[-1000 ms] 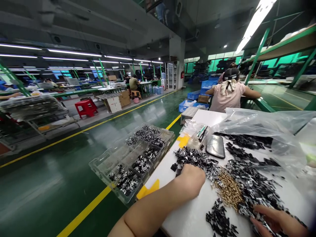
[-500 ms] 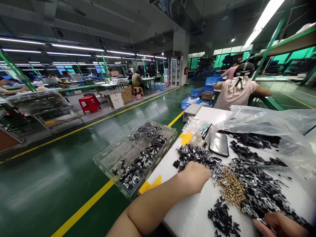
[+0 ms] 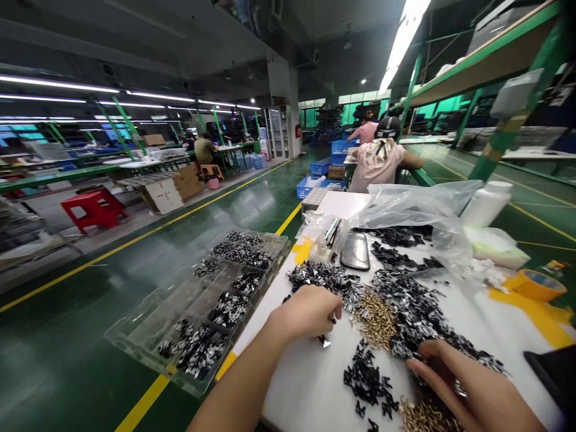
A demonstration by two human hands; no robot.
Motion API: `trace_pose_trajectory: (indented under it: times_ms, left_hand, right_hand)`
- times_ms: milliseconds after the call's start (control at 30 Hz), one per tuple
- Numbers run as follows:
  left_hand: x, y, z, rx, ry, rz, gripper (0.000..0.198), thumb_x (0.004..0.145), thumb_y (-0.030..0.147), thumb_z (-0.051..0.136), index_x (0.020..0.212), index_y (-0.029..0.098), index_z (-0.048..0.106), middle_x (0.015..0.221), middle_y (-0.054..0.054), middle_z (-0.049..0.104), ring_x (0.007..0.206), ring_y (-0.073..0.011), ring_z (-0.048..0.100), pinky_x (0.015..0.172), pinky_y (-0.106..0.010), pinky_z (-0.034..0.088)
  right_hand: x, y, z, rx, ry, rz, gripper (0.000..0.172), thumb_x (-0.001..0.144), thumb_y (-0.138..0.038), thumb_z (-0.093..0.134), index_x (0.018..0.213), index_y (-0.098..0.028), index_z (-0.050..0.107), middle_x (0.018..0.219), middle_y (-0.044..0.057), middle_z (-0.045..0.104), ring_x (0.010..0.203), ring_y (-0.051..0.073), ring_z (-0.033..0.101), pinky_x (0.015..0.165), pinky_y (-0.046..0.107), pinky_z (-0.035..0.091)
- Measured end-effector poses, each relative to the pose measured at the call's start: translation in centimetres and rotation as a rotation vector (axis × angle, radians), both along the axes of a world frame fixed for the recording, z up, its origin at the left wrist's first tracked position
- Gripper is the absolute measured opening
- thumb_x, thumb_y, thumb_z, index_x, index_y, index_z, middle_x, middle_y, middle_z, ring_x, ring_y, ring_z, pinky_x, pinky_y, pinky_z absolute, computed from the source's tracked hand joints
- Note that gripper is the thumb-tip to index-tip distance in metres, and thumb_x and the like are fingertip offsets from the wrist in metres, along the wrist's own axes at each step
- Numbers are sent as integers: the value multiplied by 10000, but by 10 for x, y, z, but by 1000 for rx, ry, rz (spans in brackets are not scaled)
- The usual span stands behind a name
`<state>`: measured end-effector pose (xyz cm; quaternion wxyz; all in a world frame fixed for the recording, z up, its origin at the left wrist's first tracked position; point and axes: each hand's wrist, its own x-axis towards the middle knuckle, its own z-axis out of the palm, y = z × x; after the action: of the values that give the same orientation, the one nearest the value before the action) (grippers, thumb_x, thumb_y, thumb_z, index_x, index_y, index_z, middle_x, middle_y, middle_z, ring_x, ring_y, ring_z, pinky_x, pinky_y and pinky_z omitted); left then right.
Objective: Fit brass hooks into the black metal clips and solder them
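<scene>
My left hand (image 3: 312, 312) is closed, fingers curled down over the white tabletop. A small black and silver piece (image 3: 324, 342) shows just below its fingertips; whether they grip it is unclear. Behind it lies a heap of black and silver pieces (image 3: 321, 275). My right hand (image 3: 472, 378) has thumb and forefinger drawn together at the edge of a larger black and silver heap (image 3: 418, 306); what they hold is hidden. Small brass-coloured pins (image 3: 375, 321) lie between the heaps. Nearer are loose black pieces (image 3: 366, 375) and more brass pins (image 3: 427, 417), partly under my right hand.
Left of the table stands a clear compartment tray (image 3: 198, 300) with black and silver pieces. A phone (image 3: 355, 251), plastic sheeting (image 3: 414, 201), a white bottle (image 3: 486, 204) and yellow tape (image 3: 535, 285) lie farther back. A co-worker in pink (image 3: 375, 165) sits ahead.
The view has swung right, bringing the bottle and tape into sight. My left hand has drawn back from the rear heap, and a small piece now shows beneath it. More of my right hand is visible.
</scene>
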<state>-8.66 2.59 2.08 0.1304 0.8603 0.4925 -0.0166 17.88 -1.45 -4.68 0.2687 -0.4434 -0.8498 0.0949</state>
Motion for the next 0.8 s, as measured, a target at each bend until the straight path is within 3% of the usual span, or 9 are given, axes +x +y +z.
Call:
trace_pose_trajectory:
  times_ms: [200,367,533,667,800]
  left_hand:
    - [7,2,18,-117,-581,86,200,756,133,511,902,190,635,830,-11,625,754,-140,566,658,-234,422]
    - [42,-1,-4,-466,-1078,154,104,746,117,552,841,147,579,757,-10,576,700,-119,571,652,-234,448]
    - [65,-6,-24,-665,-1292,268,127,757,163,618,857,138,543,657,22,559,598,-97,584,660,-257,473]
    - [69,-7,-26,-722,-1423,287,184,723,175,687,852,126,565,808,-5,584,672,-88,605,707,-242,472]
    - [69,-8,-23,-758,-1449,299,207,713,176,709,875,119,593,843,-26,605,719,-98,609,753,-253,475]
  right_hand:
    - [-7,-2,18,4,131,46,144,888,-320,444,989,-246,517,821,10,640,651,136,631,573,203,525]
    - [-17,-8,33,-85,270,74,117,902,-264,414,961,-228,508,950,61,597,719,147,607,623,245,521]
    - [-22,-9,30,-180,436,-25,110,894,-296,446,963,-224,491,860,35,603,723,148,602,636,252,514]
    - [-20,-7,24,-177,439,-40,176,898,-287,451,1066,-233,455,908,35,598,818,148,597,706,262,510]
    - [-19,-4,24,-80,392,-14,136,904,-249,439,1032,-234,483,914,33,584,805,143,580,675,250,494]
